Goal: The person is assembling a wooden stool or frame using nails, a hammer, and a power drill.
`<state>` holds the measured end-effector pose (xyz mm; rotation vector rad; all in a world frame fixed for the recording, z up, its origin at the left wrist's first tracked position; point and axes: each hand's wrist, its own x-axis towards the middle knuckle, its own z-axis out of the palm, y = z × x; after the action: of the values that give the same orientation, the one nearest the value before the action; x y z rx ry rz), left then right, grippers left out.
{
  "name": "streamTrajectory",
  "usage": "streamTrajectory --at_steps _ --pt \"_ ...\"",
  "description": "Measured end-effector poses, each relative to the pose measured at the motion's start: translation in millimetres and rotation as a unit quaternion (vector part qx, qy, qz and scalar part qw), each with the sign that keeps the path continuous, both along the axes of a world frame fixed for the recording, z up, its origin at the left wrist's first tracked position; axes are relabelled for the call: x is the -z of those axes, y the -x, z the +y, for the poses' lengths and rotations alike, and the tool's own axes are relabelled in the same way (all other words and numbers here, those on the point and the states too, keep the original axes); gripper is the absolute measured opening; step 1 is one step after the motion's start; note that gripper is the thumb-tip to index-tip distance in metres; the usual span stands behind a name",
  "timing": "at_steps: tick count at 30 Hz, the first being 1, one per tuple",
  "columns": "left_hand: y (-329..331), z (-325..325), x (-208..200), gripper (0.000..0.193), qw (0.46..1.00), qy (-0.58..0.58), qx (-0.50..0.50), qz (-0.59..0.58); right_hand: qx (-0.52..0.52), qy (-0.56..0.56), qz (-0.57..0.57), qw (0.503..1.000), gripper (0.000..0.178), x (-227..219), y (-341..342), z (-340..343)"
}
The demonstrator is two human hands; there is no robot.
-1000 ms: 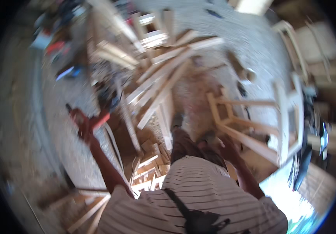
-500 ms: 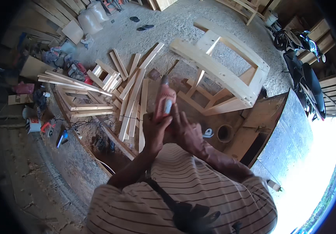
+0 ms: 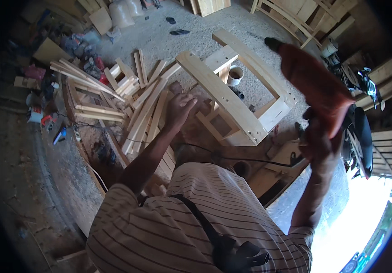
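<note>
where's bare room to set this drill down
For the drill, bare floor shows between the dark sandals and loose planks, and between the wooden frame and wooden bench. It's crowded left, where the planks pile up, and through the frame's opening, where a bucket shows.

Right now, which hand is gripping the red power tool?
The right hand, at picture right, is wrapped around the red power tool; the left hand is apart from it.
</note>
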<state>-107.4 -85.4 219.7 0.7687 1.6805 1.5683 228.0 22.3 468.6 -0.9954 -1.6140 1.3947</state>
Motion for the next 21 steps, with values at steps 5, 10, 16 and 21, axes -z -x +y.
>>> streamTrajectory --at_steps 5,10,16,21 --pt "-28.0 76.1 120.9 0.036 0.972 -0.114 -0.165 0.121 -0.031 -0.056 0.095 0.993 0.054 -39.6 -6.2 44.3" --pt "-49.5 147.3 140.3 0.038 0.957 -0.060 -0.136 0.251 -0.076 -0.023 -0.067 0.995 0.060 -79.3 28.7 66.7" --pt "-46.5 170.0 126.8 0.029 0.944 -0.266 -0.124 0.149 -0.010 -0.061 -0.288 0.956 0.043 -71.8 92.3 77.1" --pt "-48.0 161.1 114.6 0.029 0.961 -0.259 -0.095 0.034 -0.077 -0.060 -0.439 0.893 0.049 -68.6 145.6 100.0"
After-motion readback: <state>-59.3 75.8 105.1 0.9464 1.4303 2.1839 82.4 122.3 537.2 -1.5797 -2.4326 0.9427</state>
